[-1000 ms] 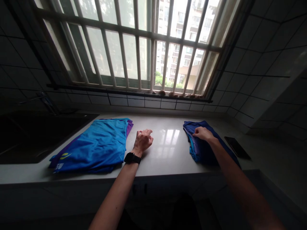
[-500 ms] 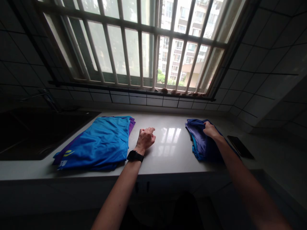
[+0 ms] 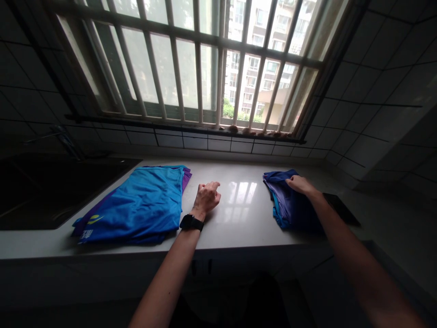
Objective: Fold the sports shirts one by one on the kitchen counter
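Observation:
My right hand [image 3: 300, 185] pinches the upper layer of a folded dark blue garment [image 3: 302, 212]. That garment lies in a smaller pile on the right, with lavender and bright blue cloth [image 3: 280, 219] showing along its left edge. My left hand [image 3: 207, 198], a black watch on its wrist, hovers over or rests on the white counter [image 3: 235, 232] between the piles. Its fingers are loosely bent, a little apart, and hold nothing. Beside it on the left, a blue shirt [image 3: 146, 200] with a yellow mark lies folded over purple cloth [image 3: 187, 178].
A dark phone-like slab [image 3: 341, 209] lies right of the smaller pile, partly behind my forearm. On the left are a dark sink [image 3: 44, 191] and a faucet [image 3: 66, 141]. A barred window [image 3: 205, 68] stands behind the counter.
My right hand has shifted slightly left along the dark blue garment, still pinching it. The left hand and the left pile keep their places, apart from a small camera shift.

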`<state>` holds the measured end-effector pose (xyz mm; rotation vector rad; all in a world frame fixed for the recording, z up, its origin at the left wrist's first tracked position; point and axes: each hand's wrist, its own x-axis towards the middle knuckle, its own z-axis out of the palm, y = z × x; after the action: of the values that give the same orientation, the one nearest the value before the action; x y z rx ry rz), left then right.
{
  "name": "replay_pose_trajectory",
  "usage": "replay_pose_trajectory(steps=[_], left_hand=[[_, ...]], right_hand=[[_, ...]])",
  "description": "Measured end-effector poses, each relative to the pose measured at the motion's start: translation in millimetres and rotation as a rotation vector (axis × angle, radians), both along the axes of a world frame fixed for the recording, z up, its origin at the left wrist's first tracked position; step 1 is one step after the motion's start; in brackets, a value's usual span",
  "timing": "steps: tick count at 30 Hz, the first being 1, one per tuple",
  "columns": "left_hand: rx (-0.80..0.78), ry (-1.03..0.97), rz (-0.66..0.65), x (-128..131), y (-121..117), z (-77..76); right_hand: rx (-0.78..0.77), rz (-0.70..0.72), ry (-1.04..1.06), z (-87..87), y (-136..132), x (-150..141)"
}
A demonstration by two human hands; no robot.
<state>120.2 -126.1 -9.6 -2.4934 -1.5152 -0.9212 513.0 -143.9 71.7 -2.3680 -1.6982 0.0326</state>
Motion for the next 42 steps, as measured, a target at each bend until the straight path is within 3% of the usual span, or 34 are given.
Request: replay_pose_trajectory(steps=[3,6,10,14,18,23,26,31,33,35,38,42], left_hand=[[-0.006,-0.009,-0.005,-0.4,0.6,-0.9],[-0.008,-0.018,-0.007,-1.1,0.9,-2.1],[-0.008,-0.027,-0.015,-1.9,1.2,-4.0],[-0.017,-0.022,-0.014,-1.3,1.3,-3.5],[-0.028,-0.038,-0.017,-0.1,0.7,-1.5],[-0.034,-0.045,-0.027,0.0,-0.1,-0.7],[-0.048,-0.054,-0.032,0.2,-1.1,-0.2],[-0.102,-0.191,-0.061,0.6,-2.9,2.4],[-0.114,-0.336,-0.077,-1.2,-1.9,2.1],[-0.129,-0.517,-0.098,-4.8,0.4,-0.2],[-0.16,-0.734,-0.084,-11.9,4.1,-6.0],[-0.144,-0.811,-0.078,-17.3,4.5,-8.7]], right_hand=[[-0.182,-0.071,-0.061,-4.0,-3.8,-14.9],[-0.219,-0.018,-0.138,-4.9,-6.0,-33.9],[-0.141,-0.009,-0.164,3.3,-3.3,-45.7],[-0.038,-0.082,-0.206,19.1,-1.0,-36.2],[-0.014,-0.115,-0.069,41.1,-1.2,-23.5],[0.062,0.014,-0.075,75.4,-8.4,-34.0],[0.243,0.12,-0.054,99.1,-14.3,-55.7],[0.622,0.483,0.409,127.5,-10.1,-98.0],[0.663,0.551,0.664,120.9,-4.3,-115.4],[0.621,0.524,0.887,99.1,0.9,-133.9],[0.447,0.402,1.065,46.5,6.4,-161.4],[0.226,0.219,1.106,-19.2,12.6,-182.2]])
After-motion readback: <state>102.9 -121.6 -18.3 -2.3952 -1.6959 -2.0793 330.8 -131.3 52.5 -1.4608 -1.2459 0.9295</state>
